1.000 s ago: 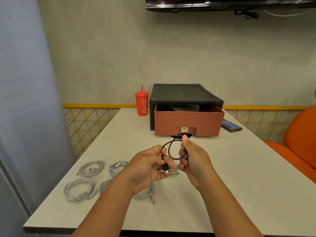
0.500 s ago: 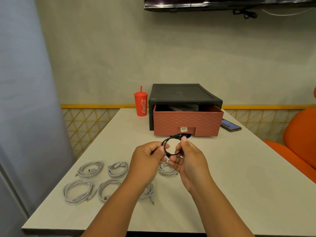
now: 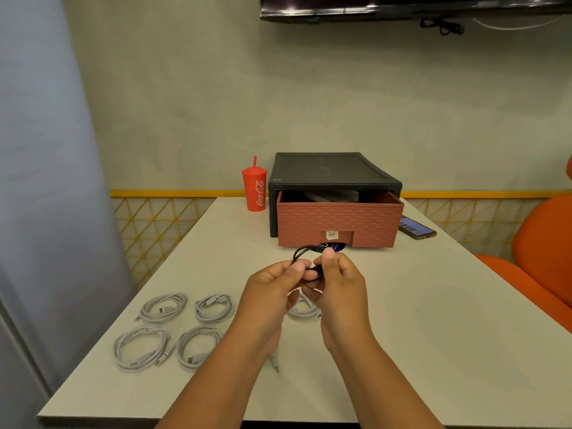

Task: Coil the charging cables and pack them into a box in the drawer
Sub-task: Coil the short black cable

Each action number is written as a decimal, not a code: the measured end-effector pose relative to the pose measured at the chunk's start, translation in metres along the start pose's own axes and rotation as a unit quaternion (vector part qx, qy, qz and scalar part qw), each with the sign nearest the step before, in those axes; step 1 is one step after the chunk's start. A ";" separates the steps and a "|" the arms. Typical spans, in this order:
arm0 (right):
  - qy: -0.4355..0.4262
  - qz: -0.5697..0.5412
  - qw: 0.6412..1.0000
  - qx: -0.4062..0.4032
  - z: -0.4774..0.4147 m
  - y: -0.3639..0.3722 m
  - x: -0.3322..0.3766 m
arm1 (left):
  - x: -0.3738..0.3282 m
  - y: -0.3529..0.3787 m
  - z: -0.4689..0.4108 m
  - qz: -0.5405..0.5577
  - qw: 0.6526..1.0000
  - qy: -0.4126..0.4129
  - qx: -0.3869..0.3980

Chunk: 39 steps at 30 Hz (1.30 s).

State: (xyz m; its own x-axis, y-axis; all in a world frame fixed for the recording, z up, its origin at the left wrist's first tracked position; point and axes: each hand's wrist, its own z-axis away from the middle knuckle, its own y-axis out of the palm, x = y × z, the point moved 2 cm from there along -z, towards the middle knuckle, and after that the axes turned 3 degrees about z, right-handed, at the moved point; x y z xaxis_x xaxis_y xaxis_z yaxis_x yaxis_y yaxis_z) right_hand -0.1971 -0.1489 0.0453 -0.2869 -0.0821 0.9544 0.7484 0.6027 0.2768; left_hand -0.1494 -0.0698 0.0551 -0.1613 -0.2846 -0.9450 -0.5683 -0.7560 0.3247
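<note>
My left hand and right hand, both bare; forearms bare down to the frame's bottom edge.

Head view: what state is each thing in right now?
Black cable: coiled small, held above the table.
Left hand: pinches the black cable.
Right hand: pinches the black cable.
Drawer: partly open.
White cables: coiled, lying on the table.
Cup: upright, straw in.
Phone: flat, screen lit.
</note>
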 end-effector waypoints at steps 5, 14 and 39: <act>0.020 -0.004 0.999 0.037 0.001 -0.002 0.005 | 0.002 -0.010 -0.006 0.135 0.981 -0.134 0.042; -0.077 0.107 0.990 0.044 -0.001 -0.004 0.006 | -0.002 -0.014 -0.008 0.248 0.933 -0.250 0.077; 0.135 0.251 0.936 0.208 -0.013 -0.028 0.031 | 0.004 -0.021 -0.011 -0.256 0.951 0.165 -0.044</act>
State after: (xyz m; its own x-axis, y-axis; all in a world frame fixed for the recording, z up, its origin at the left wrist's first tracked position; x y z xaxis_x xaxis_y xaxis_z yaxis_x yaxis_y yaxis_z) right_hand -0.2189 -0.1789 0.0683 0.2416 0.1301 0.9616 0.4342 0.8717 -0.2271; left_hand -0.1296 -0.0617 0.0454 0.3891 -0.0237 -0.9209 -0.4327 -0.8872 -0.1600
